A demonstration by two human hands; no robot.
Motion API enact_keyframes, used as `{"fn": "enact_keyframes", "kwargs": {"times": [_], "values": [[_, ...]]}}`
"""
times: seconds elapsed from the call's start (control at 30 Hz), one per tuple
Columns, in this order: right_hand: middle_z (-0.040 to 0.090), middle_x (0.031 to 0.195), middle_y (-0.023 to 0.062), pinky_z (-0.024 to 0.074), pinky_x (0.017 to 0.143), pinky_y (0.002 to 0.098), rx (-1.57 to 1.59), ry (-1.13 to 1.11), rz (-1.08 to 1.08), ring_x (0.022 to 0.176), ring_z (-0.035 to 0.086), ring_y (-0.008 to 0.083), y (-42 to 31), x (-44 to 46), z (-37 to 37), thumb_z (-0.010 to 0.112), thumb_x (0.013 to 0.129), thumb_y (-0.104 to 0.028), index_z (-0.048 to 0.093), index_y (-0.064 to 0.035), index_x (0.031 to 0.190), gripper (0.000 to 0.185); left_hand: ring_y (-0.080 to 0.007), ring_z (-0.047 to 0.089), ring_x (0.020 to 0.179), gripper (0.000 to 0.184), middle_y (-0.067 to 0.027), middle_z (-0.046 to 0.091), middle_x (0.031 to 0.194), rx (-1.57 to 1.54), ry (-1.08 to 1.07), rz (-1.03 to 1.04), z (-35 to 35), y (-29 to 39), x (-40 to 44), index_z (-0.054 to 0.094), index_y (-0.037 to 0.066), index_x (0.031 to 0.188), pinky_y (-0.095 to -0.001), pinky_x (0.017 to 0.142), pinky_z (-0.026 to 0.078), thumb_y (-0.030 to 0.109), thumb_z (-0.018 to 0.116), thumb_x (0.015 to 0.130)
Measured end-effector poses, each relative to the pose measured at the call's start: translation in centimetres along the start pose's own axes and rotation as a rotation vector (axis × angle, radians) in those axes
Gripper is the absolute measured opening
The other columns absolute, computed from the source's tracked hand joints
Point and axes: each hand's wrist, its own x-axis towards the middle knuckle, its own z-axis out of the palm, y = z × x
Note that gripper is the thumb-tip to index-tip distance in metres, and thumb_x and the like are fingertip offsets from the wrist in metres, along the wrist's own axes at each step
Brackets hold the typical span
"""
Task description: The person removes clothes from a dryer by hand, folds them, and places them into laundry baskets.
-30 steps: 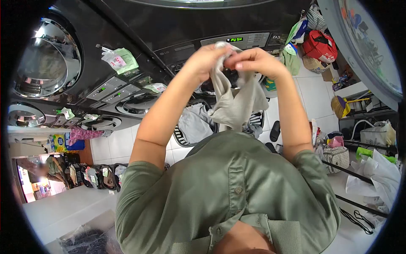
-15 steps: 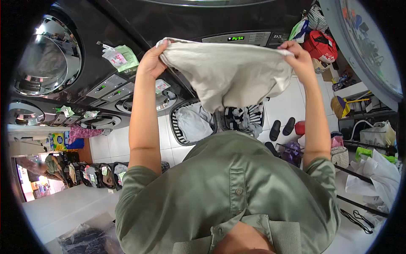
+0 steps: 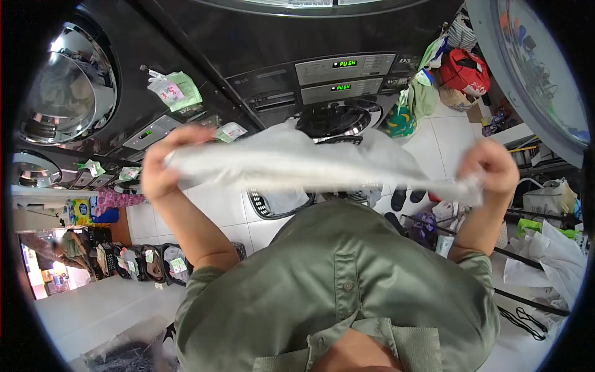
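head view: dark machines [image 3: 266,37], marked lg and d3, read "push" twice in green. before them, over white tiled floor [image 3: 217,208], a pale, blurred cloth [image 3: 297,164] stretches sideways, its lower edge partly hiding a black basket [image 3: 260,204] with pale fabric [image 3: 288,203] inside. the grip of the left hand [image 3: 170,164] is clenched on one end, that of the right hand [image 3: 494,164] on the other.
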Motion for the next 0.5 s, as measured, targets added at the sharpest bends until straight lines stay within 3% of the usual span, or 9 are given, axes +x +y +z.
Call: {"fn": "enact_keyframes", "kwargs": {"times": [0.03, 0.07, 0.13, 0.2, 0.3, 0.37, 0.43, 0.47, 0.5], "values": [[0.049, 0.079, 0.0071, 0.0404, 0.064, 0.0266, 0.126, -0.078, -0.133, 0.073, 0.05, 0.0148, 0.0, -0.9, -0.7, 0.049, 0.07, 0.0, 0.052, -0.004, 0.08, 0.011, -0.0246, 0.05, 0.1, 0.037, -0.0188, 0.052, 0.107, -0.007, 0.003, -0.013, 1.3, 0.0, 0.1, 0.059, -0.005, 0.086, -0.0421, 0.089, 0.037, 0.029, 0.061, 0.071], [0.049, 0.082, 0.0078, 0.04, 0.066, 0.028, 0.276, 0.011, -0.101, 0.076, 0.05, 0.0162, 1.8, -1.4, -0.8, 0.049, 0.071, -0.003, 0.051, -0.0039, 0.084, 0.013, -0.0248, 0.051, 0.098, 0.039, -0.0174, 0.053, 0.105, -0.268, 0.27, -0.121, 4.1, -0.3, 0.6, 0.055, -0.002, 0.095, -0.04, 0.087, 0.038, 0.032, 0.054, 0.076], [0.049, 0.089, 0.0092, 0.0392, 0.072, 0.0309, 0.702, 0.523, 0.175, 0.081, 0.05, 0.0189, 8.4, -1.7, 1.6, 0.05, 0.073, -0.009, 0.05, -0.0038, 0.09, 0.018, -0.0254, 0.051, 0.099, 0.042, -0.0169, 0.053, 0.107, -0.552, 0.651, -0.373, 6.6, -5.9, -0.3, 0.053, -0.001, 0.1, -0.0394, 0.088, 0.038, 0.035, 0.051, 0.078], [0.049, 0.096, 0.0106, 0.0385, 0.077, 0.0338, 1.241, 0.924, 0.328, 0.086, 0.05, 0.0217, 16.3, -2.3, 8.6, 0.05, 0.075, -0.016, 0.048, -0.0037, 0.097, 0.025, -0.0259, 0.05, 0.101, 0.044, -0.0163, 0.052, 0.108, -0.85, 0.731, -0.681, 9.9, -13.1, -4.3, 0.051, 0.0, 0.104, -0.0389, 0.089, 0.038, 0.037, 0.047, 0.08], [0.049, 0.106, 0.0127, 0.0374, 0.084, 0.0382, 1.842, 0.984, 0.38, 0.094, 0.05, 0.0259, 18.3, -4.3, 19.8, 0.051, 0.078, -0.025, 0.046, -0.0035, 0.107, 0.037, -0.0266, 0.049, 0.103, 0.049, -0.0154, 0.052, 0.111, -1.285, 0.737, -0.938, 15.4, -13.4, -11.0, 0.047, 0.001, 0.111, -0.038, 0.09, 0.038, 0.041, 0.042, 0.083], [0.048, 0.113, 0.0141, 0.0366, 0.089, 0.0411, 1.859, 0.938, 0.505, 0.099, 0.05, 0.0287, 18.1, -5.6, 20.7, 0.052, 0.08, -0.032, 0.045, -0.0034, 0.114, 0.045, -0.0272, 0.049, 0.104, 0.052, -0.0149, 0.052, 0.113, -1.312, 0.784, -1.127, 15.1, -12.8, -13.7, 0.045, 0.002, 0.116, -0.0374, 0.091, 0.037, 0.043, 0.038, 0.085], [0.052, 0.111, 0.0162, 0.0403, 0.088, 0.043, 1.334, 0.637, 0.993, 0.095, 0.054, 0.0306, 18.4, -6.8, 19.2, 0.056, 0.077, -0.028, 0.044, -0.0012, 0.116, 0.049, -0.0218, 0.055, 0.094, 0.046, -0.0126, 0.057, 0.104, -1.281, 0.881, -1.234, 14.1, -17.6, -20.2, 0.049, 0.004, 0.113, -0.0367, 0.082, 0.044, 0.04, 0.045, 0.085], [0.052, 0.111, 0.0162, 0.0403, 0.088, 0.043, 1.329, 0.61, 1.006, 0.095, 0.054, 0.0306, 18.5, -6.9, 18.6, 0.056, 0.077, -0.028, 0.044, -0.0012, 0.116, 0.049, -0.0218, 0.055, 0.094, 0.046, -0.0126, 0.057, 0.104, -1.288, 0.908, -1.223, 13.7, -16.2, -20.7, 0.049, 0.004, 0.113, -0.0367, 0.082, 0.044, 0.04, 0.045, 0.085], [0.054, 0.106, 0.0155, 0.0445, 0.081, 0.0393, 1.289, 0.564, 1.18, 0.089, 0.057, 0.0286, 18.5, -7.0, 18.4, 0.056, 0.073, -0.018, 0.044, 0.0009, 0.114, 0.046, -0.0217, 0.058, 0.083, 0.043, -0.0124, 0.059, 0.097, -1.043, 0.811, -1.543, 13.5, -14.4, -21.3, 0.051, 0.003, 0.11, -0.0349, 0.073, 0.047, 0.037, 0.047, 0.085]]}}
